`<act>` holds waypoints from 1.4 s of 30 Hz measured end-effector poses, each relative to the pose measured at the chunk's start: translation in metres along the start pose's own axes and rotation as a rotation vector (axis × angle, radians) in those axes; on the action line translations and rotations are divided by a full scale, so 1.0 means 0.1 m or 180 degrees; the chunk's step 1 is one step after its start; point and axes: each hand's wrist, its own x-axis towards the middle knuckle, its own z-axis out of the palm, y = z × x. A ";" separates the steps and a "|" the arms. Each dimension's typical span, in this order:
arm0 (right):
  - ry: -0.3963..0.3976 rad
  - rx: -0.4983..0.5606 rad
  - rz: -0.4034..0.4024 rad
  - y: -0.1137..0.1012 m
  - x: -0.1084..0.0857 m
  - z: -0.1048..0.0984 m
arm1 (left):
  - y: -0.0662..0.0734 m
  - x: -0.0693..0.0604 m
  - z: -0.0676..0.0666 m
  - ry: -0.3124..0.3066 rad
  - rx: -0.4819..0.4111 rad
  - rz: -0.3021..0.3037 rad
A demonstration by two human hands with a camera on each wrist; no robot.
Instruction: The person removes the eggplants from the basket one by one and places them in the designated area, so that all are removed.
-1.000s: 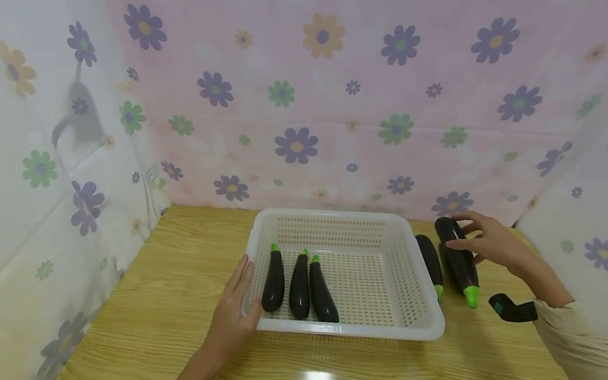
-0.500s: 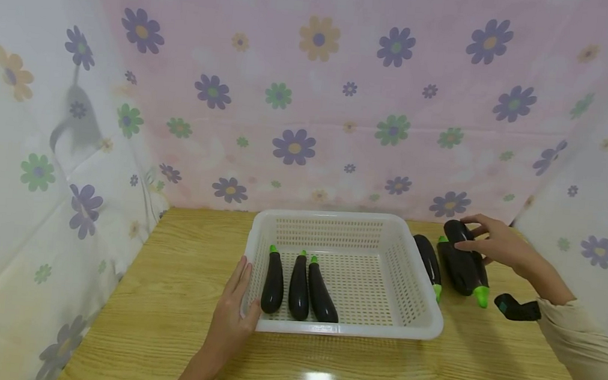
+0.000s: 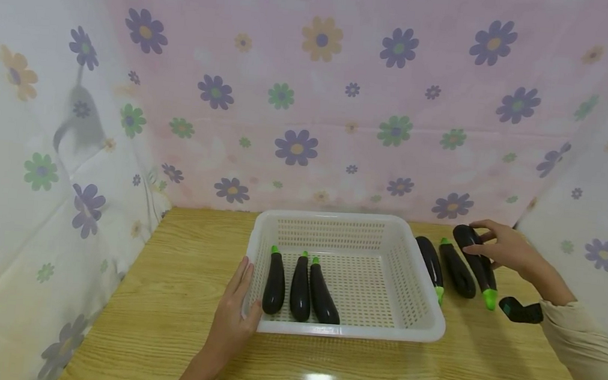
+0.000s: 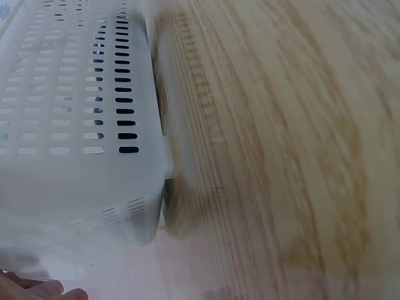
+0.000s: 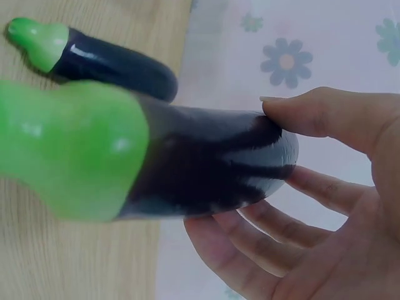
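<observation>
My right hand (image 3: pixel 512 253) holds a dark purple eggplant (image 3: pixel 484 269) with a bright green stem by its thick end, thumb on one side and fingers on the other. Its green stem end points towards me. Just left of it, a second eggplant (image 3: pixel 458 273) lies on the table, and another eggplant (image 3: pixel 430 261) lies against the basket's right side. My left hand (image 3: pixel 233 316) rests on the left front corner of a white plastic basket (image 3: pixel 351 330), fingers extended along the outside and thumb at the front rim. Inside are three eggplants (image 3: pixel 301 289), side by side in the left half.
The basket stands on a wood-grain table (image 3: pixel 178 263). Flowered cloth (image 3: pixel 301 93) hangs behind and at both sides. A black wrist device (image 3: pixel 520 310) sits near my right sleeve. In the left wrist view, the basket's slotted wall (image 4: pixel 75 169) fills the left side.
My right hand has moved right with the eggplant, uncovering the eggplant on the table that was mostly hidden beneath it. My left hand and the basket have stayed in place.
</observation>
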 end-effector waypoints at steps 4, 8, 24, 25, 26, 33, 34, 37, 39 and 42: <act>0.0040 -0.0053 -0.0001 0.07 0.03 0.01 | -0.01 0.00 0.00 -0.0003 -0.0015 -0.0003; 0.0051 -0.0141 0.0013 0.14 0.06 0.02 | -0.02 -0.01 0.00 -0.0015 -0.0019 -0.0014; 0.0165 -0.0046 0.0143 0.46 0.19 0.09 | -0.02 -0.01 0.02 0.0008 -0.0054 0.0033; 0.0174 -0.0039 0.0140 0.48 0.19 0.10 | -0.02 -0.01 0.02 0.0008 -0.0049 0.0034; 0.0182 -0.0035 0.0138 0.49 0.20 0.10 | -0.02 -0.01 0.02 0.0013 -0.0046 0.0040; 0.0215 0.0018 0.0219 0.66 0.25 0.16 | -0.02 0.00 0.01 0.0022 -0.0058 0.0057; 0.0211 0.0027 0.0246 0.68 0.26 0.16 | -0.02 0.00 0.01 0.0022 -0.0050 0.0052; 0.0213 0.0045 0.0325 0.74 0.27 0.18 | -0.03 0.00 0.02 0.0022 -0.0019 0.0059; 0.0239 0.0044 0.0356 0.77 0.29 0.19 | -0.02 0.00 0.02 0.0029 -0.0001 0.0068; 0.0287 0.0002 0.0370 0.80 0.32 0.20 | -0.02 0.00 0.01 0.0032 0.0001 0.0075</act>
